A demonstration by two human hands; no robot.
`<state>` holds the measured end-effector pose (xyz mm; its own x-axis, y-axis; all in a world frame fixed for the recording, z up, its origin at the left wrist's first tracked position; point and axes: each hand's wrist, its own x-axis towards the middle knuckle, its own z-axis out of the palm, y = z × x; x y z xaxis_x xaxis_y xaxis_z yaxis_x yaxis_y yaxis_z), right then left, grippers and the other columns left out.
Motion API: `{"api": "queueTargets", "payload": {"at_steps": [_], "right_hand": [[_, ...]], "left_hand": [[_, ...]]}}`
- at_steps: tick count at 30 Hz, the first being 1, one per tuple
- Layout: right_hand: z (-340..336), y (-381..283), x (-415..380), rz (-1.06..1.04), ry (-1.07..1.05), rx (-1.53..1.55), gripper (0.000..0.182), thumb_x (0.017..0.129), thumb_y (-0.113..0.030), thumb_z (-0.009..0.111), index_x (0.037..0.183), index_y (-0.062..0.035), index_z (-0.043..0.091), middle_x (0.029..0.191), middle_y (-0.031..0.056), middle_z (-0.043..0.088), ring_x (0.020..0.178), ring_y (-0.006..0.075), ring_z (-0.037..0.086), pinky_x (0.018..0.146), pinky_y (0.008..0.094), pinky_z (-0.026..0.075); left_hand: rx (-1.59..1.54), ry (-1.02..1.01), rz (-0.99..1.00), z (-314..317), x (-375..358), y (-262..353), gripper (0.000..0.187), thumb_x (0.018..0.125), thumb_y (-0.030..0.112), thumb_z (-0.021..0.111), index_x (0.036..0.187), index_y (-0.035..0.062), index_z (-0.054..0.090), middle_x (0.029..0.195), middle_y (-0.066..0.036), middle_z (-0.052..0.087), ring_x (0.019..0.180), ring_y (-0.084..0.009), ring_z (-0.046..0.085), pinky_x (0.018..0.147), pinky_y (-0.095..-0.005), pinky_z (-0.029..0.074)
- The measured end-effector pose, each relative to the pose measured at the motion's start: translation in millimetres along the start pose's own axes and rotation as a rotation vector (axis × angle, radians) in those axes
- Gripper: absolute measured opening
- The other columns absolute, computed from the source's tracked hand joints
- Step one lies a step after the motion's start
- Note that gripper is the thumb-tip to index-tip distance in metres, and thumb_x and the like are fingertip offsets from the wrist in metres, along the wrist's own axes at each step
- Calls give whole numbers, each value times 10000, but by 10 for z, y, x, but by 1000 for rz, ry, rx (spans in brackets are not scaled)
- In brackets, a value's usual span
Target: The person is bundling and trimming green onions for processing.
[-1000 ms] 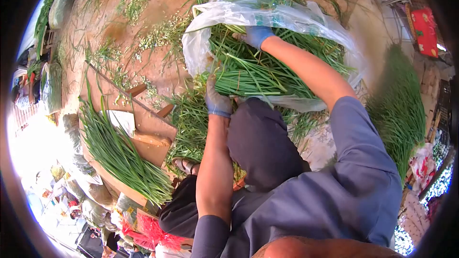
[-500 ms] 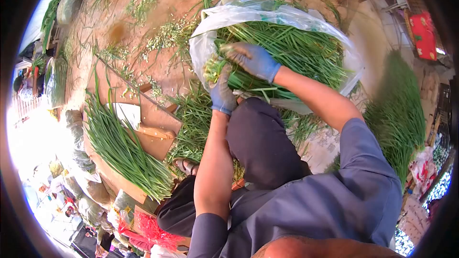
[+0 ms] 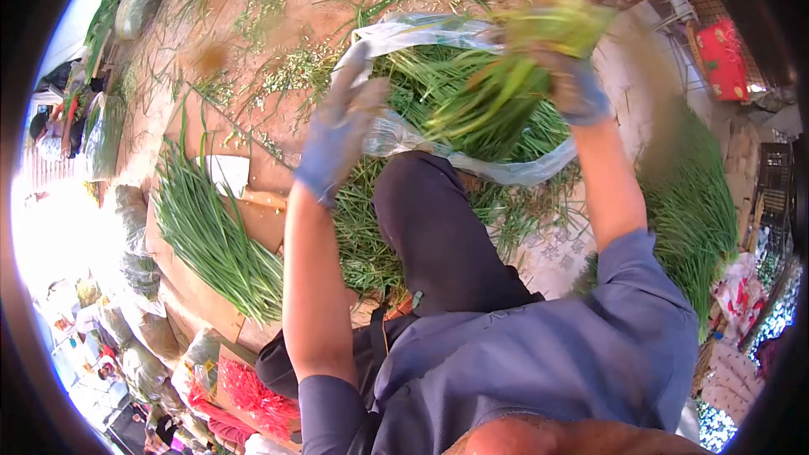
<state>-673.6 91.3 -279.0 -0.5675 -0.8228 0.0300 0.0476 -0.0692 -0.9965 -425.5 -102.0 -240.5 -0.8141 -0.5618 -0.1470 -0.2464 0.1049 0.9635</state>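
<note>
My right hand [image 3: 571, 82], in a blue-and-grey glove, grips a bunch of garlic chives [image 3: 497, 101] over the right side of a clear plastic bag [image 3: 531, 172]. The bunch's pale cut ends point up and right, while its leaves hang down to the left; motion blurs it. More long green leaves [image 3: 434, 67] lie inside the bag. Close to the bag's left rim is my gloved left hand [image 3: 337, 131], its blurred fingers stretched out and apart, with nothing visible in them.
A cleaver [image 3: 227, 175] with a wooden handle lies on a board, beside a pile of chives [image 3: 215, 240]. A large green heap [image 3: 691, 211] stands at right. Trimmings litter the floor. Red strings [image 3: 257, 392] sit at lower left. Bagged goods line the left.
My right hand has lifted the bunch up and to the right. My left hand has let go of its pale end and moved left, fingers extended. The bag's opening looks narrower.
</note>
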Motion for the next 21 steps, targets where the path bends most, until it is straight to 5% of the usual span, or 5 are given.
{"api": "queueTargets", "payload": {"at_steps": [7, 10, 12, 16, 21], "right_hand": [[-1323, 10, -647, -411, 503, -870, 282, 949, -180, 566, 1198, -50, 600, 1164, 114, 617, 1086, 237, 607, 957, 391, 478], [-1313, -651, -980, -434, 495, -334, 394, 937, -121, 579, 1313, -25, 514, 1274, 143, 572, 1156, 266, 571, 992, 402, 463], [-974, -975, -1093, -516, 364, 184, 357, 916, -161, 609, 1233, 2, 592, 1170, 184, 641, 1064, 309, 626, 963, 371, 469], [333, -1367, -1258, -791, 717, -1103, 387, 861, -128, 674, 1225, -33, 585, 1178, 198, 637, 1135, 353, 590, 1040, 428, 407], [1647, -1224, -1250, -1246, 37, -510, 321, 838, -169, 689, 1140, -115, 596, 1228, 154, 617, 1205, 330, 562, 1092, 506, 337]], "left_hand": [[-241, 464, -67, -267, -1181, -226, 480, 1010, 339, 458, 1355, 8, 494, 1268, -165, 591, 1129, -259, 611, 939, -368, 503], [-259, 512, -54, -171, -1591, -181, 518, 1010, 395, 443, 1294, -30, 526, 1241, -186, 608, 1114, -266, 624, 920, -374, 519], [-368, 203, -62, -43, -1754, 54, 498, 1005, 384, 483, 1273, -32, 541, 1234, -170, 612, 1110, -269, 624, 951, -380, 502], [-661, -310, -13, 535, -1812, 325, 665, 953, 550, 495, 1306, -12, 504, 1250, -170, 602, 1098, -282, 623, 941, -412, 507], [-1272, -328, 140, 506, -1863, 721, 875, 843, 755, 458, 1425, 104, 408, 1350, -144, 526, 1162, -332, 564, 945, -456, 511]]}}
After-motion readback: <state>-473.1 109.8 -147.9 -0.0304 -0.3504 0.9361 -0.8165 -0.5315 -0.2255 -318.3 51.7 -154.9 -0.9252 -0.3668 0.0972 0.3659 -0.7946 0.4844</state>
